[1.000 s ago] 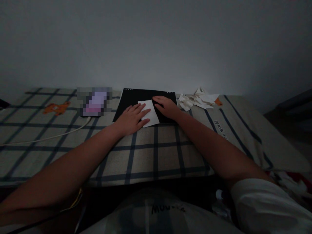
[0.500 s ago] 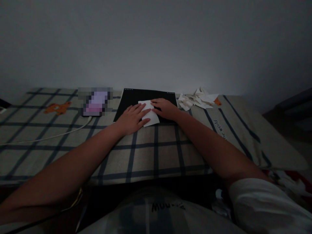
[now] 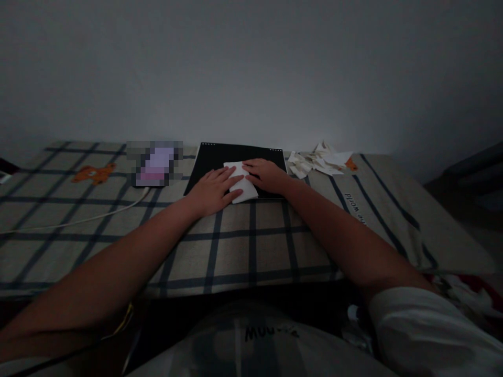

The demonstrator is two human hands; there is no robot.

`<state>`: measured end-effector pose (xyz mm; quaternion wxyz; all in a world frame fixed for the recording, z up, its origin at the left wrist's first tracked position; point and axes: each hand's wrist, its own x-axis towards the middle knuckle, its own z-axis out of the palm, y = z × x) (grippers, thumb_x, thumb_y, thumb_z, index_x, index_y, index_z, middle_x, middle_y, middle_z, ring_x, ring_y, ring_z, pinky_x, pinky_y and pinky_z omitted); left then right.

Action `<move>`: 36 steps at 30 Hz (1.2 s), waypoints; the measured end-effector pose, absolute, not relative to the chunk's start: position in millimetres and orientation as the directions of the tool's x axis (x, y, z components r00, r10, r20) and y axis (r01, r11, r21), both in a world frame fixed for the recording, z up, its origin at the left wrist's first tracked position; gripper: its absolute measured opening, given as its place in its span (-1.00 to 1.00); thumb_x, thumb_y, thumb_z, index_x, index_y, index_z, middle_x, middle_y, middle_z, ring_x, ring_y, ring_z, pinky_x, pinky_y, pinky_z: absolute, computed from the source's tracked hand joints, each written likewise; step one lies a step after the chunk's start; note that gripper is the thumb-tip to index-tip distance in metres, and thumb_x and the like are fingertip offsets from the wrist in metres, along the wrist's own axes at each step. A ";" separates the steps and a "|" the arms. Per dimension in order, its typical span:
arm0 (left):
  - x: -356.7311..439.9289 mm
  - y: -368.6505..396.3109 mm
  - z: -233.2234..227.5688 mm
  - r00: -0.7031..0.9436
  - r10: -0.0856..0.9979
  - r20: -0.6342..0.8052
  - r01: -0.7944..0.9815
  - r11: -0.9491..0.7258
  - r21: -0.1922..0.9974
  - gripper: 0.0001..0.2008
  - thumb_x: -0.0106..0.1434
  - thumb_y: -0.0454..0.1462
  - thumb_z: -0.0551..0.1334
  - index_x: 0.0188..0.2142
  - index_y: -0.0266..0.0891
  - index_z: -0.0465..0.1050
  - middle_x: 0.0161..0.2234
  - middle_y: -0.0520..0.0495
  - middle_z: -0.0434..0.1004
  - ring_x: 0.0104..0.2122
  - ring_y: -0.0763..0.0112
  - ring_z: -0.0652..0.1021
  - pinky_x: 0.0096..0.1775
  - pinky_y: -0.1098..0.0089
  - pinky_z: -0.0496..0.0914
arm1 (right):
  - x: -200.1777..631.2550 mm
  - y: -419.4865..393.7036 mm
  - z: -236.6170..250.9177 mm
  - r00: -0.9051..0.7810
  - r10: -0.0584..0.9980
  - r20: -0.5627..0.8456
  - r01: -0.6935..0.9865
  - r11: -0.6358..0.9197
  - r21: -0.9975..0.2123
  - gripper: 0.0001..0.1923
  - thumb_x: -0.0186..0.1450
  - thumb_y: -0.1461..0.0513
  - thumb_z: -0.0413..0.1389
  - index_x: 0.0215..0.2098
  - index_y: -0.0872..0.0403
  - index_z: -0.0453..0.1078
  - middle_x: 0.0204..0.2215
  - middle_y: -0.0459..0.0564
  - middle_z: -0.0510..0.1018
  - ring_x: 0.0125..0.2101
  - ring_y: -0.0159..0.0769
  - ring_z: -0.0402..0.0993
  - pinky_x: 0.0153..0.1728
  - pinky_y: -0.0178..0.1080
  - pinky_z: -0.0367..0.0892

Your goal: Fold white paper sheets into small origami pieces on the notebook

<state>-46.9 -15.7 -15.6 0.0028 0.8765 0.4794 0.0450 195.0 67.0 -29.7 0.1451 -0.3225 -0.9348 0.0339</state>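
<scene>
A small white sheet of paper (image 3: 242, 189) lies on a black board (image 3: 220, 157) on the checked blanket (image 3: 251, 246). My left hand (image 3: 210, 191) lies flat with its fingers spread over the paper's left part. My right hand (image 3: 267, 175) rests on the paper's right edge, fingertips pressing on it. Both forearms reach out from the bottom of the view. The room is dim.
A heap of white paper scraps (image 3: 318, 159) lies right of the board near the wall. A blurred-out object (image 3: 154, 163) sits left of the board, with a white cable (image 3: 78, 220) running leftward. An orange bear print (image 3: 93, 173) marks the blanket.
My right hand slid left from the black board onto the paper's right edge, covering more of the sheet. My left hand stayed in place.
</scene>
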 end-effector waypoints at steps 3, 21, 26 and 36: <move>-47.3 -15.2 -14.9 0.528 0.846 0.079 0.844 -0.533 0.066 -0.34 0.63 0.08 -0.06 0.53 -0.15 0.28 0.58 -0.26 0.13 0.54 -0.08 0.23 0.49 -0.11 0.13 | 195.0 65.8 -27.5 -0.756 0.610 0.238 0.594 0.792 -0.142 -0.50 0.57 0.20 0.04 0.39 0.21 0.45 0.41 0.30 0.47 0.40 0.03 0.41 0.41 0.14 0.31; -53.2 -4.1 -9.4 0.440 0.881 0.173 0.855 -0.470 0.218 -0.39 0.54 -0.06 0.02 0.41 -0.33 0.41 0.39 -0.29 0.50 0.37 0.01 0.50 0.40 0.00 0.35 | 191.5 64.8 -23.9 -0.740 0.643 0.198 0.632 0.765 -0.125 -0.52 0.58 0.20 0.06 0.38 0.23 0.47 0.42 0.29 0.46 0.40 0.06 0.41 0.40 0.13 0.34; -54.0 -1.4 -15.8 0.444 0.880 0.167 0.857 -0.471 0.207 -0.41 0.56 -0.06 0.01 0.39 -0.32 0.45 0.43 -0.28 0.45 0.42 0.03 0.44 0.45 0.01 0.28 | 192.8 66.9 -27.8 -0.739 0.640 0.211 0.620 0.768 -0.158 -0.53 0.57 0.20 0.07 0.36 0.21 0.50 0.42 0.28 0.46 0.41 0.02 0.38 0.42 0.11 0.30; -53.0 -2.9 -13.3 0.443 0.883 0.153 0.865 -0.466 0.186 -0.43 0.60 -0.08 -0.01 0.38 -0.29 0.47 0.46 -0.24 0.41 0.45 0.06 0.41 0.47 0.02 0.26 | 207.6 86.5 -37.0 -0.623 0.707 0.335 0.481 0.684 -0.549 -0.51 0.50 0.27 0.10 0.35 0.01 0.54 0.34 0.09 0.59 0.36 -0.11 0.48 0.45 0.16 0.28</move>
